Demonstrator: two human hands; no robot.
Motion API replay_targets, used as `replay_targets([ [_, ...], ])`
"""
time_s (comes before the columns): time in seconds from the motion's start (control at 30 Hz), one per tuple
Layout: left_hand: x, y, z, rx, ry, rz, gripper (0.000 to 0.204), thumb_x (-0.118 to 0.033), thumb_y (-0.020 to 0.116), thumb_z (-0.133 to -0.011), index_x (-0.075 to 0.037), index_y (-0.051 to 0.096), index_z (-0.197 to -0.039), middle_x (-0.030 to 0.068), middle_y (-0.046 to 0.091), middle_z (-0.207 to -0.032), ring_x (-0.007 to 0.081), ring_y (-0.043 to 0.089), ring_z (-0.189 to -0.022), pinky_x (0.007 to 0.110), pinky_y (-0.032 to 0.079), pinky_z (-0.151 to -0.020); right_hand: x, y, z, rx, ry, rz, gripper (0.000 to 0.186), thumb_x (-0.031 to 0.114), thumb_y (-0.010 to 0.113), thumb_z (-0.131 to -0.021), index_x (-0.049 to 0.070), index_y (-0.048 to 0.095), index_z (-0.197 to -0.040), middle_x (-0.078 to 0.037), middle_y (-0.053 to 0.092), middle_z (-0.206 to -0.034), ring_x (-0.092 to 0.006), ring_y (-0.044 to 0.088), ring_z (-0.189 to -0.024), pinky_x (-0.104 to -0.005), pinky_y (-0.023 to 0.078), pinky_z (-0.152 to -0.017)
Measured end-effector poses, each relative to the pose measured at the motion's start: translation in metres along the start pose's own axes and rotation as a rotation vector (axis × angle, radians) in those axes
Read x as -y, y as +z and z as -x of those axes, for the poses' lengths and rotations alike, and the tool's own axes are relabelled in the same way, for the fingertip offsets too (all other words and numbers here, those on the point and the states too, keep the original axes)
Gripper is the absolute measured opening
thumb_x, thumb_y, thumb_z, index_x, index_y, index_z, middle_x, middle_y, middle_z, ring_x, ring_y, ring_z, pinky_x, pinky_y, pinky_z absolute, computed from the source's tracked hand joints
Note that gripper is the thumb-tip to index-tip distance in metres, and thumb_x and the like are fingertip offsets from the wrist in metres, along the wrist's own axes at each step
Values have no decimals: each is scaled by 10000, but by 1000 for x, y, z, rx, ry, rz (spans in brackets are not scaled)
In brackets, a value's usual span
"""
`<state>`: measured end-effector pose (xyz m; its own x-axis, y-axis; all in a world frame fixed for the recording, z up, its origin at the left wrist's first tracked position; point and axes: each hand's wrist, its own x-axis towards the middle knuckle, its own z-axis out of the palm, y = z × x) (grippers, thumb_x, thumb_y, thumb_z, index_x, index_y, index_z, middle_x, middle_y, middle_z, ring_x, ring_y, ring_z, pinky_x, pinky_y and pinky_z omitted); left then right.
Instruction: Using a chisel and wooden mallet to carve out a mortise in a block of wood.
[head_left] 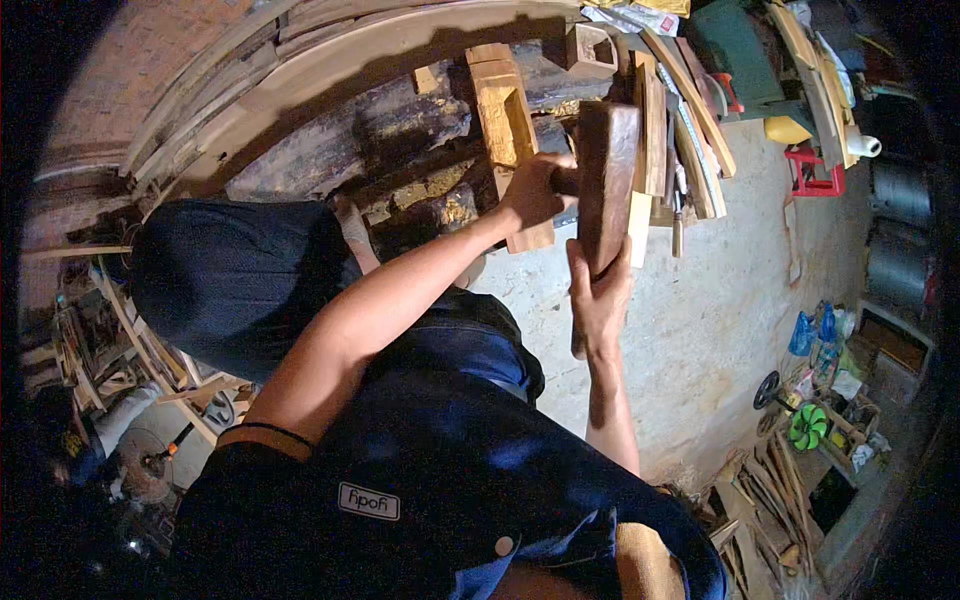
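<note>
Both hands hold up a long, dark-brown wooden block point(607, 170) with a short side handle; it looks like a wooden hand plane. My left hand point(535, 190) is closed around the handle at the block's left side. Lower down, my right hand point(602, 308) grips the near end, its thumb on the left and fingers behind. Just beyond my left hand lies a pale wood piece point(488, 88) with a long recess cut into it. That piece rests across a dark, rough log point(350, 150), partly hidden by my left hand.
Wood strips and tools, including a chisel-like tool point(678, 232), lie to the right on the concrete floor point(700, 330). A small hollow wooden box point(592, 50) stands at the back. Farther right are a red plastic stool point(815, 175), a green fan blade point(808, 427) and scrap wood point(770, 490).
</note>
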<state>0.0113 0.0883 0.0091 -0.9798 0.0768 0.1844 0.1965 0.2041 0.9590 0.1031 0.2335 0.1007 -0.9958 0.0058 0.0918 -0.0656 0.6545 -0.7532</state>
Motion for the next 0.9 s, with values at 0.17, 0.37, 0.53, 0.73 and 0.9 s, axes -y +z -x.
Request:
replay_targets([
  [0.17, 3, -36, -41, -159, -376, 194, 205, -184, 812, -780, -70, 676, -881, 60, 699, -864, 172, 639, -777, 332, 520, -710, -2, -11, -4, -27, 222, -193, 419, 279, 722, -909, 15, 488, -1136, -42, 548, -667, -116, 528, -520, -272, 425, -468],
  [0.37, 8, -49, -41, -214, -369, 314, 237, -178, 785, -826, -24, 688, -978, 61, 709, -904, 169, 623, -756, 335, 506, -712, 4, -13, 0, 37, 328, -216, 450, 300, 718, -911, 8, 487, -1163, -93, 589, -721, -163, 566, -579, -322, 462, -541],
  [0.53, -14, -41, -35, -162, -475, 153, 221, -203, 768, -830, -46, 652, -934, 56, 693, -826, 152, 626, -712, 342, 514, -696, 8, -12, 3, 38, 206, -260, 409, 200, 713, -915, 22, 468, -1191, -53, 567, -751, -113, 532, -556, -271, 436, -492],
  [0.73, -7, -13, -3, -48, -111, 118, 182, -126, 736, -801, -81, 677, -967, 58, 706, -892, 184, 659, -812, 319, 549, -773, -2, -4, 16, -146, -100, -382, 540, 50, 679, -889, -18, 387, -1338, -102, 613, -839, -149, 562, -598, -284, 474, -531],
  [0.9, -8, -6, 11, -73, 1, 280, 156, -70, 678, -671, -40, 567, -775, 68, 563, -684, 202, 546, -658, 367, 429, -626, 31, -15, 2, 149, 280, -101, 415, 161, 710, -872, 4, 480, -1180, -234, 669, -832, -278, 696, -770, -397, 514, -673],
])
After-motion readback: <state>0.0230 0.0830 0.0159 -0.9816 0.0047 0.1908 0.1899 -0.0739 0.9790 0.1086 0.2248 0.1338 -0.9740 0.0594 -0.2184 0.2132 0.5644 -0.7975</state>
